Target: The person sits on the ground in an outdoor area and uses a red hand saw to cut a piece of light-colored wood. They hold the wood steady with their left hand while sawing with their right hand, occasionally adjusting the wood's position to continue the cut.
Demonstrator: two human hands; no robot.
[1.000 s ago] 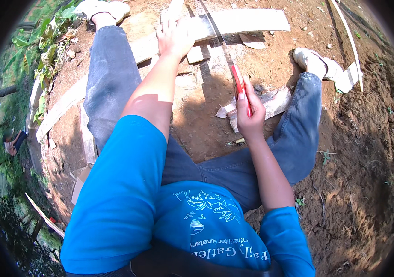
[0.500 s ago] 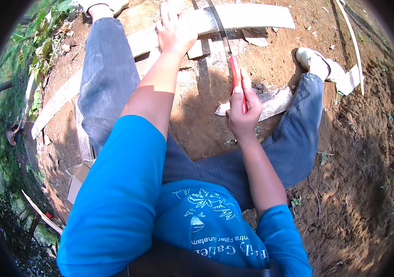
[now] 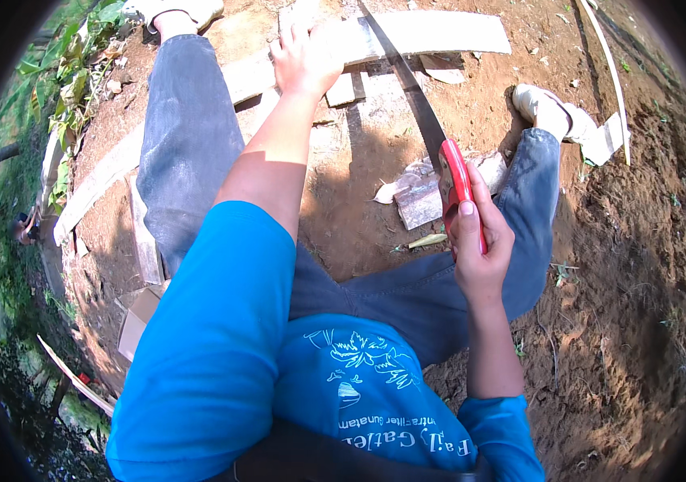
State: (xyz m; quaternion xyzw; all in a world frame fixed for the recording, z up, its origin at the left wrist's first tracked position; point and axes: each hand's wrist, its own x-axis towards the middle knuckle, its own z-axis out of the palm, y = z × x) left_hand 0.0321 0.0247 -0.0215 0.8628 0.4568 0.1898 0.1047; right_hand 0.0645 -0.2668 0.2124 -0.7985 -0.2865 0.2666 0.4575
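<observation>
The left arm [image 3: 262, 181] is lying outstretched, its forearm sloping toward the pale board [image 3: 439, 34]; the right arm [image 3: 494, 345] is pointing toward the board from nearer the body. The left hand [image 3: 307, 63] is resting palm down on the board, fingers lying extended, gripping nothing that shows. The right hand [image 3: 484, 245] is wrapping tightly around the red handle [image 3: 457, 177] of the saw [image 3: 419, 104], on the board's near side.

Brown soil [image 3: 624, 265] is stretching away right of the board, and more is showing between the board and the legs [image 3: 186, 136], which are spreading apart. The board's right end is sticking out past the saw. The blade is slanting across the board's near edge; whether its teeth are touching, I cannot tell. A short wood piece [image 3: 421, 207] is lying between the board and the right leg.
</observation>
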